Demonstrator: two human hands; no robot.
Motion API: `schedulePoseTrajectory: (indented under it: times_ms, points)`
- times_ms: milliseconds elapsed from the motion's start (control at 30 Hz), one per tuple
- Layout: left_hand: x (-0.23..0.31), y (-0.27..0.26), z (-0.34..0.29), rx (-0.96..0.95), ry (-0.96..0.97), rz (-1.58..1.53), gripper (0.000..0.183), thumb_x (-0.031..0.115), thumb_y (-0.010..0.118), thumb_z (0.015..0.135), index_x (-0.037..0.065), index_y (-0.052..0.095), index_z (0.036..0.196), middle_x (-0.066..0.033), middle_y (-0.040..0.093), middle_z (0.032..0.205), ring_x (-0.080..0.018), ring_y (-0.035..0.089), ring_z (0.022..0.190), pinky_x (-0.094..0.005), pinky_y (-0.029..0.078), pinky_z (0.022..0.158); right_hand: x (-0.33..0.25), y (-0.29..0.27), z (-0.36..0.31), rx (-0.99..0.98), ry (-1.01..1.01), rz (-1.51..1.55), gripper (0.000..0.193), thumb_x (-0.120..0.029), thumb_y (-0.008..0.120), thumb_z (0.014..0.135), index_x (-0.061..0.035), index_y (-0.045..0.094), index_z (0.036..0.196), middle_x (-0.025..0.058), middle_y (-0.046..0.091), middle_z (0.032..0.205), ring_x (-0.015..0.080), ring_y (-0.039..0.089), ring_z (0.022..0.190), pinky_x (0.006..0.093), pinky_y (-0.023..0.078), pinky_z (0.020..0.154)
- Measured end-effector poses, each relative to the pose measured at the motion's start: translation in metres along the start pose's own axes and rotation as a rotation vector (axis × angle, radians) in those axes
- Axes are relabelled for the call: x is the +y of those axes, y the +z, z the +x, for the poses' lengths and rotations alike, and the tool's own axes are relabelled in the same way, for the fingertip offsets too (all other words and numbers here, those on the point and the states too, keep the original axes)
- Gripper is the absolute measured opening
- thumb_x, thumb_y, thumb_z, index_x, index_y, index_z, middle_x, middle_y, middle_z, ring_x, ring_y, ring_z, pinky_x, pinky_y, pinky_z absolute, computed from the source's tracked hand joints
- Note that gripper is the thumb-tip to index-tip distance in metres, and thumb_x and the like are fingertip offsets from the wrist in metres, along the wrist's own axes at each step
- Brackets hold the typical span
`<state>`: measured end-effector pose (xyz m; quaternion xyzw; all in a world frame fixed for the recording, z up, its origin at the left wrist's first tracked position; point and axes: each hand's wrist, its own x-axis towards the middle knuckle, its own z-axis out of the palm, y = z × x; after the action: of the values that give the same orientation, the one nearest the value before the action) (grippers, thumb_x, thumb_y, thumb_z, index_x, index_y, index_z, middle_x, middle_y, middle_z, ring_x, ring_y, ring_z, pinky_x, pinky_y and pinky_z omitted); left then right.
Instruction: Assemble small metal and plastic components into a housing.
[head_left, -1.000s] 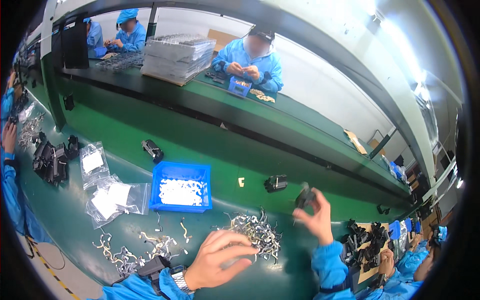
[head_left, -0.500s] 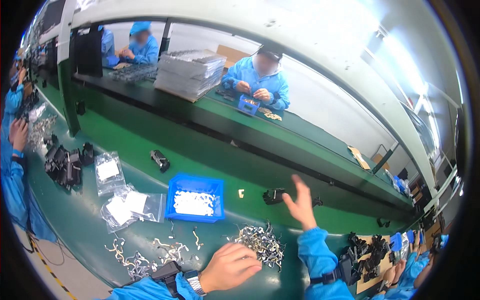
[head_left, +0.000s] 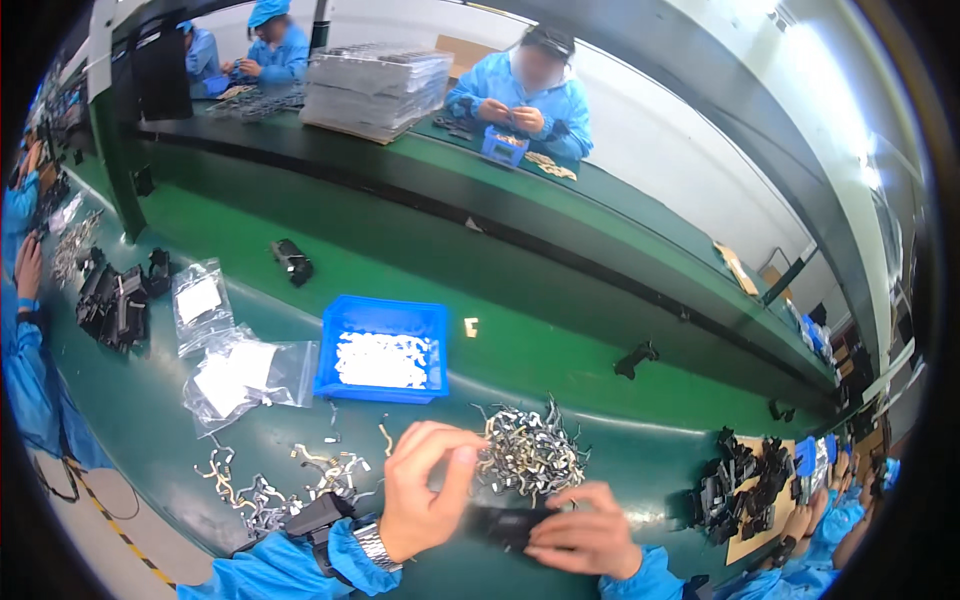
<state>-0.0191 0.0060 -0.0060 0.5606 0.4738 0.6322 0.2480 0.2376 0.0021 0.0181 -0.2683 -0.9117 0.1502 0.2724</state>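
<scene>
My right hand (head_left: 588, 535) has its fingers closed on a black plastic part (head_left: 512, 525), smeared by motion, low over the table in front of me. My left hand (head_left: 432, 490), with a metal-banded watch at the wrist, is raised just left of it. Its thumb and forefinger curve toward each other with a gap between them, and I see nothing in them. Just beyond both hands lies a heap of short cables with small connectors (head_left: 535, 450). More loose cables (head_left: 265, 500) are strewn left of my left hand.
A blue bin (head_left: 385, 300) of small white pieces stands behind the cables, clear bags (head_left: 245, 375) beside it. Single black parts (head_left: 637, 360) lie farther back; black parts are heaped at left (head_left: 115, 305) and right (head_left: 740, 485). Co-workers sit across and to both sides.
My right hand has come back toward me with the black part that lay on the far side of the table. My left hand has lifted and turned, its fingers now pointing up.
</scene>
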Motion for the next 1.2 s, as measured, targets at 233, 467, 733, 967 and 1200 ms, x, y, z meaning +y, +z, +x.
schedulePoseTrajectory:
  times_ms: [233,467,733,967,1200]
  points:
    - [-0.004,0.006,0.000,-0.218,-0.063,0.194,0.008,0.008,0.069,0.094,0.003,0.074,0.098,-0.0091,0.070,0.085,-0.0201,0.062,0.077,-0.0338,0.049,0.070,0.001,0.014,-0.015,-0.084,-0.135,0.112,0.027,-0.026,0.094,0.077,-0.0147,0.080,0.097,-0.0070,0.076,0.104,0.0177,0.069,0.100,0.0347,0.051,0.084]
    - [-0.003,0.018,0.007,-0.399,0.214,0.587,0.023,0.004,0.073,0.084,0.013,0.075,0.104,-0.0041,0.068,0.091,-0.0272,0.063,0.083,-0.0405,0.046,0.074,-0.009,0.003,-0.015,-0.037,-0.212,0.255,0.043,-0.043,0.088,0.075,-0.0090,0.072,0.096,0.0067,0.067,0.109,0.0305,0.061,0.103,0.0462,0.049,0.093]
    - [-0.007,0.020,0.024,-0.454,0.330,0.707,0.010,0.012,0.081,0.083,0.013,0.076,0.091,-0.0004,0.067,0.092,-0.0247,0.060,0.085,-0.0399,0.044,0.074,-0.006,-0.006,-0.015,0.069,-0.150,0.317,0.038,-0.026,0.095,0.074,-0.0054,0.068,0.091,0.0107,0.072,0.106,0.0316,0.068,0.097,0.0451,0.056,0.086]
    - [-0.004,0.015,0.016,-0.546,0.090,0.326,0.004,0.007,0.067,0.094,0.004,0.068,0.092,-0.0092,0.069,0.093,-0.0310,0.060,0.086,-0.0407,0.046,0.080,0.016,0.016,-0.028,0.315,0.202,0.220,0.026,-0.026,0.087,0.081,-0.0105,0.080,0.101,0.0046,0.078,0.105,0.0253,0.071,0.093,0.0375,0.054,0.084]
    - [0.001,0.017,0.003,-0.655,0.197,0.270,0.005,0.012,0.067,0.095,0.007,0.067,0.094,-0.0067,0.067,0.098,-0.0289,0.059,0.089,-0.0392,0.044,0.080,0.002,0.014,-0.003,0.219,0.329,0.142,0.025,-0.019,0.085,0.085,-0.0076,0.076,0.104,0.0070,0.075,0.102,0.0275,0.067,0.091,0.0377,0.054,0.083]
